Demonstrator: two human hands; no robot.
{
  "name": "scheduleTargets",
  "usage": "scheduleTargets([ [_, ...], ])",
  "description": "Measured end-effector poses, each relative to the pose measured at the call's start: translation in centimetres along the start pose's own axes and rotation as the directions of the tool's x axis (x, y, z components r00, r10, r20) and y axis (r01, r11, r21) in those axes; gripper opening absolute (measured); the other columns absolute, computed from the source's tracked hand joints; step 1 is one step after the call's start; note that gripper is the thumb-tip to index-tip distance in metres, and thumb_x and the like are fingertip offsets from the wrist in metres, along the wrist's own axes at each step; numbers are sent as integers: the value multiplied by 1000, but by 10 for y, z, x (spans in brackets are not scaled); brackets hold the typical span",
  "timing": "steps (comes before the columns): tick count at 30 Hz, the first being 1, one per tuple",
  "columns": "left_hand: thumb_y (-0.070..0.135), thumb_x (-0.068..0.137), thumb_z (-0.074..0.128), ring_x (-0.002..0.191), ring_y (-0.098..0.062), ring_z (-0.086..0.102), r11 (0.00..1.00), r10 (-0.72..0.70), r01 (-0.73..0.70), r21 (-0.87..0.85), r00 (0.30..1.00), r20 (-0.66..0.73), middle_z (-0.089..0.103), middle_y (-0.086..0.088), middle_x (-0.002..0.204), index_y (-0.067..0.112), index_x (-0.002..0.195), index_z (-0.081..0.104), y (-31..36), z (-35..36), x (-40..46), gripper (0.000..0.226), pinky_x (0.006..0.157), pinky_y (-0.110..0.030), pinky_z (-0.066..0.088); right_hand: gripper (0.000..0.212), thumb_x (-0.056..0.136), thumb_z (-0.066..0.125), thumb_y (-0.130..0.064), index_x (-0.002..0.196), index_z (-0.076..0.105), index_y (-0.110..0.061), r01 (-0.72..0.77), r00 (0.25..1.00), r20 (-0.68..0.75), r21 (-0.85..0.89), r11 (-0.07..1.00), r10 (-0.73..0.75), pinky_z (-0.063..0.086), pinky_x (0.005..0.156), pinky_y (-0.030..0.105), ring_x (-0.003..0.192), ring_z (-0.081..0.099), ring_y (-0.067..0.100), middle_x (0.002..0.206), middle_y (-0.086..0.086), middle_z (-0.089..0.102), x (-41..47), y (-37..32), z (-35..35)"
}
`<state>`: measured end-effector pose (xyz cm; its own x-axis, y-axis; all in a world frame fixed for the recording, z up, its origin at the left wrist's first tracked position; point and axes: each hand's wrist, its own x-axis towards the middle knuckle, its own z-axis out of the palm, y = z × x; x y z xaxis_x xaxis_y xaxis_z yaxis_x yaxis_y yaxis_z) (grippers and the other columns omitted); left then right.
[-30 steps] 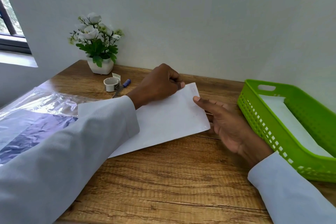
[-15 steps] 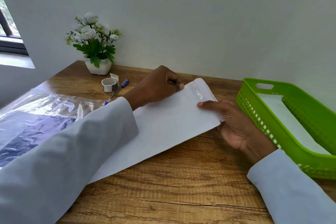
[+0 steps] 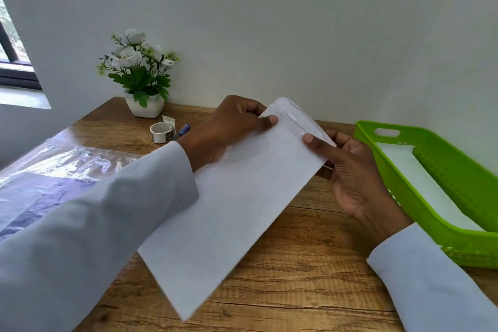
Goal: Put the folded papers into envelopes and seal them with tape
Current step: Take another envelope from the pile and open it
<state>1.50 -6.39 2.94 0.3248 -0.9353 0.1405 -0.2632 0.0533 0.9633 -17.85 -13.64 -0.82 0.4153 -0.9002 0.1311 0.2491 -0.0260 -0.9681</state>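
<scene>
"Where was the envelope (image 3: 237, 205), and how did it lie?"

"Between my two hands, lifted at its far end. Its long axis ran from that far end, up by my fingers, back toward my left elbow, with the near corner low over the wooden desk (image 3: 310, 264). The flap (image 3: 293, 118) stood open at the far end, beyond both thumbs."

"And your hands?"

"My left hand (image 3: 229, 127) pinched the far-left corner by the fold, thumb on top. My right hand (image 3: 350, 170) pinched the right edge just below the flap, thumb on the face, fingers behind. Neither was spread flat, and both held nothing but the envelope."

"So which hand was nearer the mouth?"

"Both were about level with it, one at each side. I judged that whatever went in had to enter from the far end and travel along the long axis toward me."

"I couldn't tell whether a folded paper was already inside. Could you?"

"Not from that view."

"What lay around?"

"To the right of my right hand stood the green plastic basket (image 3: 404, 186) with white sheets (image 3: 420, 183) in it. Beyond my left hand sat the roll of tape (image 3: 162, 132), a blue pen (image 3: 184, 129) just beside it, and farther off a potted white flower (image 3: 140, 73). Under my left sleeve lay a clear plastic bag (image 3: 54, 164)."

"Then the tape was closer to the left?"

"Yes, by my reckoning the left would reach it first."
</scene>
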Motion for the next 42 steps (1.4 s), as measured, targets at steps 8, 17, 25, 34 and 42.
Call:
scheduleTargets([
  [8,8,82,75,77,-24,70,966,8,-33,-255,995,-99,75,-10,88,9,100,70,-4,-6,-6,19,74,-38,58,55,81,75,-1,129,61,-23,207,978,7,-8,978,-207,58,66,28,85,74,16,93,6,79,-1,-11,9],
  [17,-3,85,66,89,-25,72,982,161,-156,-105,986,38,73,-13,99,24,112,67,-13,-22,-17,38,63,-34,57,19,79,79,-6,96,77,-14,248,969,26,-89,965,-247,57,66,24,73,71,13,82,3,78,4,-10,11],
  [25,5,83,73,86,-20,74,988,135,-136,-77,991,-23,76,-8,96,7,103,73,-19,-21,-14,21,66,-28,59,25,78,77,-1,102,74,-7,114,988,116,-99,989,-102,57,65,22,79,74,13,89,6,79,9,-7,10],
  [34,38,80,76,86,-4,66,865,357,-218,451,900,-249,67,10,101,28,113,67,-16,-6,-13,36,69,-24,54,53,72,83,-8,121,65,-21,230,933,-166,-410,883,-320,61,72,38,71,74,21,75,6,76,8,-24,11],
  [42,60,76,69,98,-7,67,982,164,-172,83,982,94,67,10,111,26,124,59,1,28,-21,59,71,-30,61,49,90,72,-28,134,56,-13,260,944,-141,-241,935,-298,62,69,32,79,76,13,78,-1,78,0,-20,38],
])
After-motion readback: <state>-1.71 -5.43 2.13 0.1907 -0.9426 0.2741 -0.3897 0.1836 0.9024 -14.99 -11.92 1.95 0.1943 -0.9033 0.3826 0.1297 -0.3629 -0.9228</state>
